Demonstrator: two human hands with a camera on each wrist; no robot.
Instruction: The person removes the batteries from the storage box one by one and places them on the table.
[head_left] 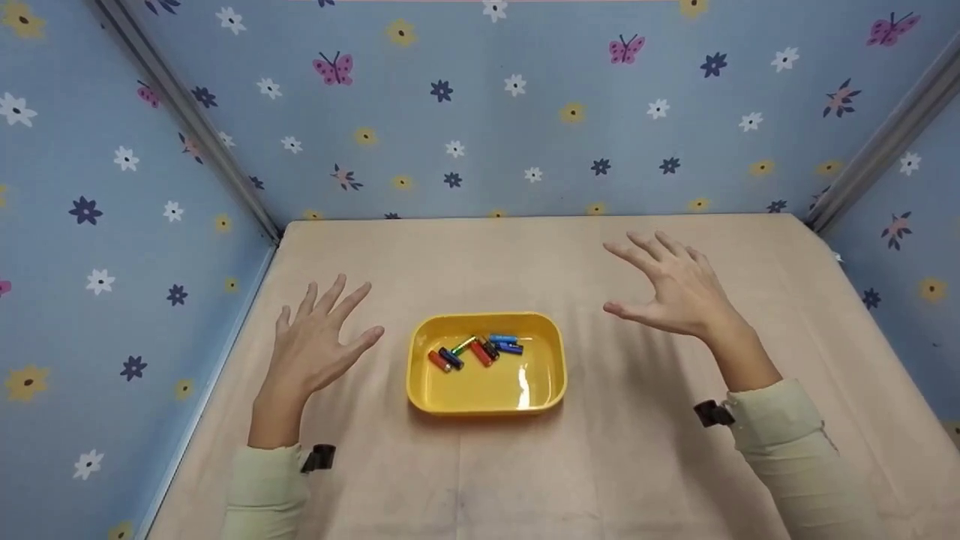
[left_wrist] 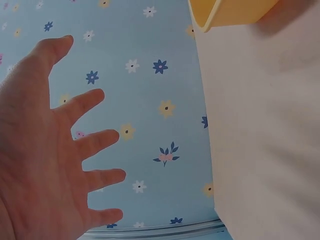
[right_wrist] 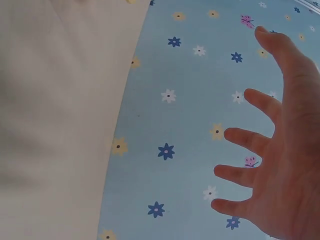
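Can count seven batteries (head_left: 481,352) in one yellow tray (head_left: 465,394), mostly toward its twelve o'clock side, with the left hand (head_left: 315,349) near nine o'clock and the right hand (head_left: 679,292) between two and three, both fingers-wide and well apart from the tray. Leaves room on the cloth-covered table (head_left: 510,480) all round, out to a far edge at twelve against floral panels (head_left: 510,124). Reveals batteries only in the head view, but palms in both wrist views, plus the tray's outer wall toward one o'clock in the left.
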